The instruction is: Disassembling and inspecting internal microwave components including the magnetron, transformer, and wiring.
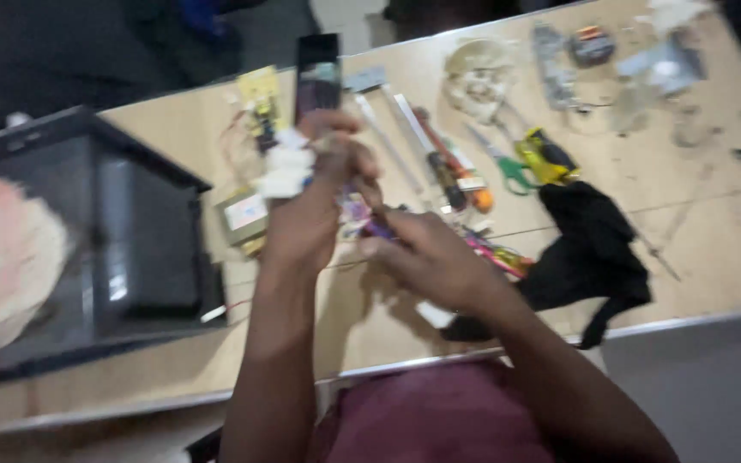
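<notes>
The left hand [319, 184] is raised over the table [713, 249], fingers curled around a small bundle: something white [286, 170] sticks out to its left, and the blur hides what it is. The right hand [435, 257] comes in from the right, fingers pinched narrow on thin coloured wires [369, 225] running up toward the left hand's grip. It looks like the middle of a wiring job, with one hand steadying the part while the other sorts its leads; the next move would call for a fine pinch and a steady left hand. Just beyond the hands lie a small yellowish board [246, 214], screwdrivers [448, 167] and green-handled scissors [508, 167]. A black cloth [593, 240] lies to the right, and a dark boxy case [122, 231] stands well to the left.
</notes>
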